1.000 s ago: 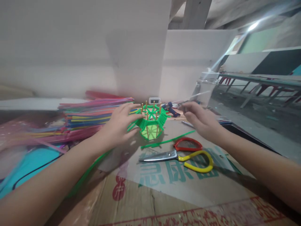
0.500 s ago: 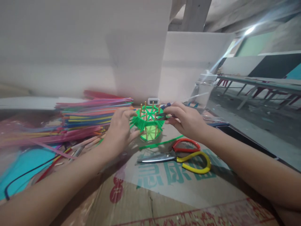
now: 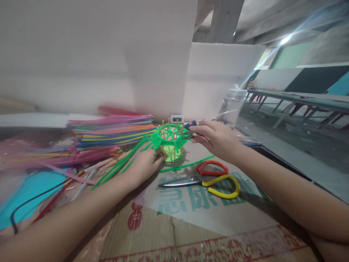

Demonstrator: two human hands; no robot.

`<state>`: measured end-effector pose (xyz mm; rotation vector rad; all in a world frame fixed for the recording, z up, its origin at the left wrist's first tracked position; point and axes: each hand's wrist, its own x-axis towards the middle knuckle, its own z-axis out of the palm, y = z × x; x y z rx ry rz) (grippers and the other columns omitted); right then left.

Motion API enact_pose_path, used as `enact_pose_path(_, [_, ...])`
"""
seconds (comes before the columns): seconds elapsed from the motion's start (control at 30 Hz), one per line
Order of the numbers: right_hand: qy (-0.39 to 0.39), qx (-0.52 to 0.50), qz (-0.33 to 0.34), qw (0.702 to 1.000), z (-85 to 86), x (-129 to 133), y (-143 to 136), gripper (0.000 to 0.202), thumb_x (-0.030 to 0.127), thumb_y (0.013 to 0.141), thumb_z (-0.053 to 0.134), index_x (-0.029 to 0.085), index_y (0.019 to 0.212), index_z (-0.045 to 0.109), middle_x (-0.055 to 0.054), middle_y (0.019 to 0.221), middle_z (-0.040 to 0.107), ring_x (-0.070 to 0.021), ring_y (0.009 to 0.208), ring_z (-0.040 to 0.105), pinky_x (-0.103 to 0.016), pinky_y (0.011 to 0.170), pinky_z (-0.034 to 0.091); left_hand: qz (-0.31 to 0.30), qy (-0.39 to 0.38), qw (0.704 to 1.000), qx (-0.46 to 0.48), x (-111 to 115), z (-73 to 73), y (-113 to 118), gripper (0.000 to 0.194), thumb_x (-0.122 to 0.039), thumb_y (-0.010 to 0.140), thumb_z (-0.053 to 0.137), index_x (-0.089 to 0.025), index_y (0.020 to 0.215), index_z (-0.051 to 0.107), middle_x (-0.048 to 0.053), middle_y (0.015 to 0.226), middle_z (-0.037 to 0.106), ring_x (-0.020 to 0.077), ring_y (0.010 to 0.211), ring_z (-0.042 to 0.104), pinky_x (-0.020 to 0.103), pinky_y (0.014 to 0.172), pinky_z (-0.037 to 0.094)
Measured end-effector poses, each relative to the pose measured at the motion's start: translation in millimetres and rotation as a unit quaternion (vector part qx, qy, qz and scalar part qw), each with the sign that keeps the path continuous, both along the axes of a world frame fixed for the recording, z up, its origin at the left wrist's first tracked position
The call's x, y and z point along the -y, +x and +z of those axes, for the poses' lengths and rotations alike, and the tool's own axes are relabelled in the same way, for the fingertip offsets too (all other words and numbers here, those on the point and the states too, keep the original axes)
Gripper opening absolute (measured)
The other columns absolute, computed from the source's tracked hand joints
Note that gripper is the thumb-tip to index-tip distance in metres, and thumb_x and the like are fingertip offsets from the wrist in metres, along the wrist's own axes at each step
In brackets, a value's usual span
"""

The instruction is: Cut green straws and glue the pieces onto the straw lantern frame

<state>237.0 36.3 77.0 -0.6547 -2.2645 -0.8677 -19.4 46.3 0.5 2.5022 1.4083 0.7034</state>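
A small round frame of wooden sticks and green pipe cleaners [image 3: 171, 140] stands upright on the cardboard, with a yellow-green disc as its base. My left hand [image 3: 143, 163] is low at its left side, thumb and fingers closed at the edge of the base. Long green pipe cleaners [image 3: 117, 162] fan out leftward from the frame, partly behind that hand. My right hand [image 3: 215, 138] grips a dark metal tool like pliers [image 3: 188, 135], whose tip meets the right side of the green ring. Large scissors [image 3: 196, 180] with red and yellow handles lie in front.
Bundles of coloured pipe cleaners [image 3: 109, 134] are piled on the left, beside a turquoise sheet [image 3: 29, 196]. A small white digital display [image 3: 176, 119] and a clear jar [image 3: 233, 105] are behind. One green strip [image 3: 188, 164] lies between frame and scissors.
My left hand has dropped from the ring's upper left side to the base, uncovering the long green pipe cleaners. My right hand stays at the ring with the tool.
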Motion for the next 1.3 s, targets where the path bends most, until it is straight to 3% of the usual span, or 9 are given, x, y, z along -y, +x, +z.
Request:
enact_pose_path(0.1, [0.011, 0.04, -0.003, 0.999, 0.3, 1, -2, 0.022, 0.032, 0.098, 0.049, 0.017, 0.102, 0.064, -0.007, 0.082, 0.065, -0.0182, 0.069, 0.055, -0.029, 0.06, 0.036, -0.019, 0.018, 1.0, 0.009, -9, -12.0, 7, 0.029, -0.026, 0.097, 0.036, -0.017, 0.095, 0.063, 0.011, 0.1, 0.07, 0.0234, 0.094, 0.064, 0.034, 0.087, 0.046])
enact_pose_path(0.27, [-0.027, 0.032, 0.001, 0.999, 20.9, 1, -3, 0.022, 0.031, 0.098, 0.048, 0.018, 0.107, 0.064, -0.007, 0.087, 0.065, -0.0177, 0.073, 0.055, -0.029, 0.065, 0.037, -0.04, 0.036, 0.998, 0.027, -22, -27.0, 6, 0.027, -0.023, 0.097, 0.033, -0.017, 0.091, 0.059, 0.011, 0.096, 0.068, 0.0235, 0.091, 0.063, 0.036, 0.088, 0.048])
enact_pose_path(0.43, [-0.098, 0.147, -0.007, 0.984, 53.6, -14, -16, 0.024, 0.027, 0.098, 0.046, 0.018, 0.111, 0.063, -0.008, 0.091, 0.063, -0.0187, 0.079, 0.055, -0.029, 0.068, 0.037, -0.094, 0.047, 0.992, 0.068, -22, -28.6, 6, 0.024, -0.02, 0.095, 0.034, -0.019, 0.09, 0.057, 0.008, 0.094, 0.066, 0.0203, 0.087, 0.061, 0.034, 0.085, 0.049])
enact_pose_path(0.57, [-0.146, 0.201, -0.01, 0.969, 69.1, -25, -23, 0.025, 0.024, 0.098, 0.044, 0.018, 0.115, 0.061, -0.008, 0.094, 0.063, -0.0184, 0.081, 0.056, -0.029, 0.068, 0.037, -0.105, 0.042, 0.991, 0.065, -18, -25.6, 8, 0.021, -0.015, 0.092, 0.037, -0.018, 0.089, 0.058, 0.009, 0.094, 0.066, 0.0213, 0.088, 0.06, 0.035, 0.086, 0.047])
enact_pose_path(0.77, [-0.101, 0.279, 0.022, 0.955, 68.8, -30, -21, 0.029, 0.019, 0.097, 0.044, 0.02, 0.122, 0.059, -0.007, 0.091, 0.06, -0.0169, 0.074, 0.051, -0.029, 0.065, 0.035, -0.098, 0.028, 0.992, 0.07, -15, -21.7, 10, 0.025, -0.015, 0.094, 0.035, -0.018, 0.081, 0.056, 0.008, 0.084, 0.065, 0.0207, 0.078, 0.059, 0.034, 0.077, 0.047])
enact_pose_path(0.93, [-0.045, 0.344, 0.029, 0.938, 68.5, -33, -27, 0.03, 0.012, 0.096, 0.042, 0.02, 0.12, 0.06, -0.007, 0.091, 0.06, -0.0175, 0.077, 0.05, -0.031, 0.069, 0.034, -0.093, 0.031, 0.994, 0.054, -15, -20.9, 9, 0.024, -0.017, 0.095, 0.035, -0.017, 0.084, 0.056, 0.009, 0.088, 0.065, 0.0215, 0.082, 0.059, 0.035, 0.08, 0.046])
enact_pose_path(1.3, [-0.089, 0.341, 0.046, 0.935, 75.3, -24, -46, 0.034, 0.011, 0.098, 0.037, 0.022, 0.117, 0.062, -0.005, 0.085, 0.058, -0.0158, 0.07, 0.048, -0.031, 0.064, 0.03, -0.094, 0.029, 0.993, 0.069, -15, -21.0, 10, 0.024, -0.021, 0.095, 0.035, -0.018, 0.087, 0.057, 0.009, 0.09, 0.066, 0.0221, 0.085, 0.06, 0.037, 0.083, 0.046])
